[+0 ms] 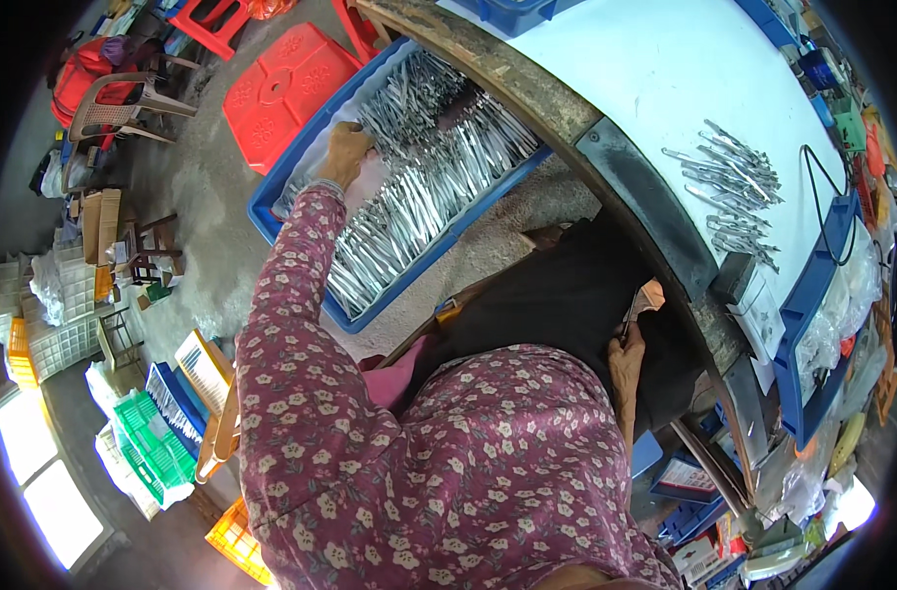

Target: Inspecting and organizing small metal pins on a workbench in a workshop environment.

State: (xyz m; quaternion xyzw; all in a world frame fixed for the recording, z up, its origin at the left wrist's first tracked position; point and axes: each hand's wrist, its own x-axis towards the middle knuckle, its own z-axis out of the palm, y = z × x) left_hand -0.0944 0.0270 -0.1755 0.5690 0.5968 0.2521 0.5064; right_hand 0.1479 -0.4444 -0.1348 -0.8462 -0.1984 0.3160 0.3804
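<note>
A blue crate [399, 287] beside the bench holds many slim silver metal pieces [404, 211] laid in rows, with a whitish plastic liner [316, 157] along its left end. Over that end is my left hand [348, 155], fingers closed against the liner; what they hold, if anything, is hidden. My right hand [626, 359] is low by the bench edge, above the black cloth [552, 290] on my lap. Its fingers are closed around a thin, dark metal piece [631, 313] that points up; its exact kind is unclear.
The white bench top [626, 69] carries a loose pile of silver metal pieces [729, 182]. A blue tray [812, 324] with plastic bags stands at its right. A red plastic stool [286, 93] touches the crate's far left side. Green crates [149, 442] are at lower left.
</note>
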